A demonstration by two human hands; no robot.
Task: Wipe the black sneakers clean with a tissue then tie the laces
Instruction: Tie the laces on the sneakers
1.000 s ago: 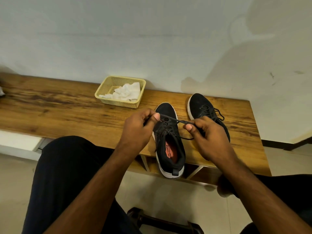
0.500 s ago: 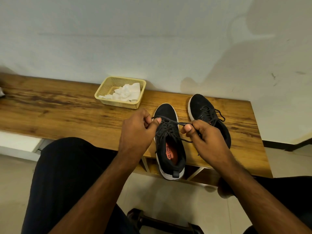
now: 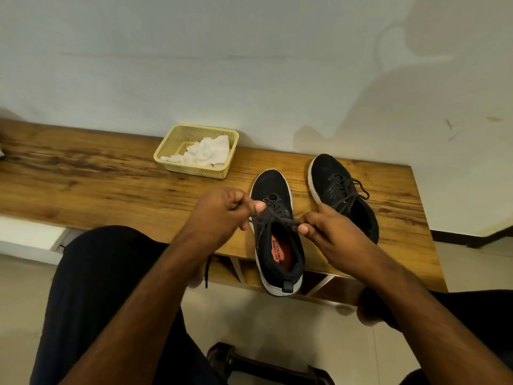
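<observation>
Two black sneakers with white soles stand on the wooden bench point(image 3: 97, 190). The left sneaker point(image 3: 277, 245) has an orange insole and its heel overhangs the bench's front edge. The right sneaker point(image 3: 338, 190) sits farther back with its laces looped on top. My left hand point(image 3: 219, 212) pinches one strand of the left sneaker's lace point(image 3: 273, 218) over the tongue. From the other side, my right hand point(image 3: 330, 232) pinches the other strand. A loose lace end point(image 3: 206, 269) hangs below my left wrist. White tissue point(image 3: 206, 152) lies crumpled in the basket.
A yellow mesh basket point(image 3: 177, 165) stands on the bench near the wall, left of the sneakers. My knees in dark trousers flank the view. A dark dumbbell point(image 3: 266, 365) lies on the tiled floor between my legs. The bench ends just right of the sneakers.
My hands have dropped lower over the left sneaker and drawn closer together. The lace is no longer stretched taut between them, and a loose end now hangs below my left wrist.
</observation>
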